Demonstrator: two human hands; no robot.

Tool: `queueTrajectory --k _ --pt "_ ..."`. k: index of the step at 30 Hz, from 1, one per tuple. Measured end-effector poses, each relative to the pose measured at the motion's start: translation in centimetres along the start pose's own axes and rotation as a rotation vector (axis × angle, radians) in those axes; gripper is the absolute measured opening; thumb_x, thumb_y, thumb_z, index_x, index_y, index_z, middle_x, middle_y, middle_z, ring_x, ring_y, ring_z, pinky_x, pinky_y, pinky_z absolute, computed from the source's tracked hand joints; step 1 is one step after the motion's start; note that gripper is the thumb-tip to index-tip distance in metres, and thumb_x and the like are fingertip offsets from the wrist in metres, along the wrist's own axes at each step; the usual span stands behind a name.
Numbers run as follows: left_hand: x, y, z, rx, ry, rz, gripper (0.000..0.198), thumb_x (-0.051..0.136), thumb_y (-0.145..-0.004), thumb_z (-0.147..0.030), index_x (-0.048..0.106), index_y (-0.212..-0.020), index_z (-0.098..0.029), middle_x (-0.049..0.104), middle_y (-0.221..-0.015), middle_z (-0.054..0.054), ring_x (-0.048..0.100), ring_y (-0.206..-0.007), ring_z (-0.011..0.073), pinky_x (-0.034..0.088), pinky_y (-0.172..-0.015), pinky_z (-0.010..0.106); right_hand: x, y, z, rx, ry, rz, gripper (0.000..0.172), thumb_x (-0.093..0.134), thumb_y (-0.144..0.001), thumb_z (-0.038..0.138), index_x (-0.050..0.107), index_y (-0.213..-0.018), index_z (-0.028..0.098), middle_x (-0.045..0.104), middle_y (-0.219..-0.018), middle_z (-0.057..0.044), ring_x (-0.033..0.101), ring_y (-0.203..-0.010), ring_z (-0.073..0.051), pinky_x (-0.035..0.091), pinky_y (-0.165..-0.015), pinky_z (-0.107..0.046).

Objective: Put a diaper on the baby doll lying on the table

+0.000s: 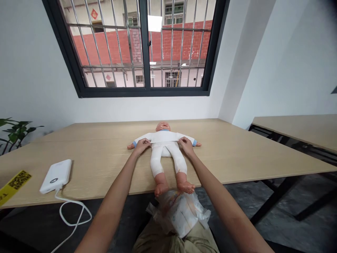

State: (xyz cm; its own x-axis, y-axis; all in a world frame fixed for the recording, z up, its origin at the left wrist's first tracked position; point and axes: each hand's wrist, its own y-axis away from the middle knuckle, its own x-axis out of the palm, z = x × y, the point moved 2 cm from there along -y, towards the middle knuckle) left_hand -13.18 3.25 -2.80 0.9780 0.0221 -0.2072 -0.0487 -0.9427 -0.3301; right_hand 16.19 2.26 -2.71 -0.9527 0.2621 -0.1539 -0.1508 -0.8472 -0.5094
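Note:
A baby doll (165, 147) in white clothes lies on its back on the wooden table (100, 158), head toward the window, feet at the near edge. My left hand (142, 144) pinches the hem of the doll's white top at its left side. My right hand (185, 145) grips the same hem at the other side. Both hands have their fingers curled on the cloth at the doll's waist. A clear plastic pack with a diaper (181, 212) rests on my lap, just below the doll's feet.
A white power bank (56, 175) with a looping white cable (71, 211) lies at the table's left. A yellow label (14, 182) sits at the left edge. A plant (14, 133) stands far left. A second table (300, 128) is at the right.

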Motion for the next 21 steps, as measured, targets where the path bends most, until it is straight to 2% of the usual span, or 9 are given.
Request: queueTrajectory --k 7,14,17,21 --pt "0.0 0.0 -0.1 -0.007 -0.055 0.018 0.016 0.069 -0.055 -0.025 0.056 -0.058 -0.019 0.055 -0.058 -0.004 0.05 -0.06 0.0146 0.038 -0.062 0.025 0.4 0.3 0.4 -0.028 0.057 0.131 0.02 0.053 -0.065 0.039 0.058 -0.067 0.019 0.059 -0.073 -0.002 0.053 -0.074 -0.019 0.04 -0.075 -0.031" --pt "-0.2 0.0 0.2 -0.027 -0.022 0.022 0.023 0.074 -0.055 -0.031 0.056 -0.061 -0.019 0.058 -0.061 -0.003 0.055 -0.063 0.0154 0.043 -0.067 0.028 0.3 -0.1 -0.5 0.07 -0.059 0.098 0.022 0.05 -0.063 0.04 0.055 -0.071 0.02 0.058 -0.072 -0.002 0.053 -0.072 -0.017 0.043 -0.075 -0.03" --pt "-0.2 0.0 0.3 -0.044 0.008 0.034 0.029 0.078 -0.05 -0.031 0.055 -0.064 -0.019 0.06 -0.063 -0.003 0.057 -0.065 0.0152 0.045 -0.068 0.028 0.3 -0.4 -1.5 0.139 -0.089 0.067 0.027 0.052 -0.058 0.036 0.055 -0.079 0.019 0.059 -0.076 -0.002 0.053 -0.069 -0.016 0.045 -0.07 -0.03" --pt "0.0 0.0 0.5 -0.065 0.036 0.04 0.035 0.081 -0.047 -0.027 0.058 -0.072 -0.019 0.061 -0.064 -0.003 0.059 -0.064 0.0149 0.047 -0.068 0.028 0.6 -0.5 -2.3 0.135 -0.073 0.055 0.028 0.054 -0.056 0.03 0.057 -0.081 0.019 0.061 -0.083 -0.004 0.055 -0.072 -0.016 0.047 -0.069 -0.03"
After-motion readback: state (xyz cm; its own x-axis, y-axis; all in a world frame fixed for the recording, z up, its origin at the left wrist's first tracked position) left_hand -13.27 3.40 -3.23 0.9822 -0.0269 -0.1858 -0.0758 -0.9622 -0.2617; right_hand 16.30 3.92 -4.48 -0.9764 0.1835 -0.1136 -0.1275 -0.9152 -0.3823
